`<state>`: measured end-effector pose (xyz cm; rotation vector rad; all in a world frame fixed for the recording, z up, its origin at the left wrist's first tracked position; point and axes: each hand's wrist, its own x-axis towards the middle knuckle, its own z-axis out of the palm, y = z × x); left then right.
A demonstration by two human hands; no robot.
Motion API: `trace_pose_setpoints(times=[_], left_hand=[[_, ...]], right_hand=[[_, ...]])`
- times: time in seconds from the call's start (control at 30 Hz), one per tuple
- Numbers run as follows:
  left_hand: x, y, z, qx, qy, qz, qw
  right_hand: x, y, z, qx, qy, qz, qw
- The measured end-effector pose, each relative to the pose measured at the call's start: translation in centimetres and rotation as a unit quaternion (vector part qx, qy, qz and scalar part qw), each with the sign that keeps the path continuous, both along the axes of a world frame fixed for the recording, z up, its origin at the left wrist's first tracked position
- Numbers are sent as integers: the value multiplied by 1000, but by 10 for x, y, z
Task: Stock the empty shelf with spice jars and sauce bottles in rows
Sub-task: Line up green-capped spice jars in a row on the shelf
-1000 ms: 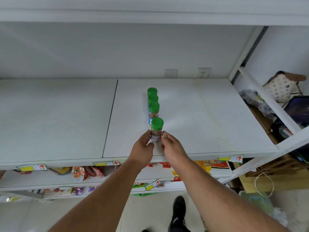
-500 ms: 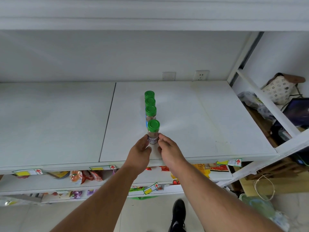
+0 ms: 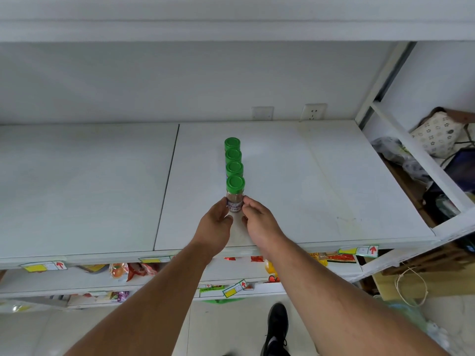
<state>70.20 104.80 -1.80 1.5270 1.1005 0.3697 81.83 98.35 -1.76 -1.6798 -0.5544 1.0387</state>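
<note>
Four jars (image 3: 234, 173) stand front-to-back on the shelf (image 3: 308, 188).

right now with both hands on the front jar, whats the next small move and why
Probably let go and pull both hands back. The front jar stands upright on the shelf, in line with the three jars behind it, with the left hand and right hand pinching its sides.

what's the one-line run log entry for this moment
stage: aligning row | left hand + right hand: gripping front spice jar | row: four green-lidded jars | shelf: otherwise bare
</note>
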Motion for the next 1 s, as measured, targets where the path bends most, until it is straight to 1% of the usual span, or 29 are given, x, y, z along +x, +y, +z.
trace_pose_setpoints(times=[0.2,0.43,0.53,0.63,0.73,0.83,0.9,1.0], left_hand=[[0,0,1,-3,-1,-3,1000],[-16,-4,4,-6,-3,47,999],[-34,-9,10,10,-8,71,997],[-58,-20,22,47,10,95,994],[-88,-37,40,84,53,128,987],[-127,-63,59,115,124,189,967],[-154,-86,69,127,157,222,954],[-193,-142,80,121,203,301,924]], right_hand=[[1,0,-2,1,3,-7,1000],[-3,-21,10,-26,-12,-19,999],[-12,-36,24,-37,-43,12,998],[-28,-45,42,-39,-110,102,988],[-50,-40,57,-31,-167,209,963],[-79,-34,68,-10,-217,317,923],[-99,-34,75,7,-250,385,889],[-132,-48,83,41,-299,490,818]])
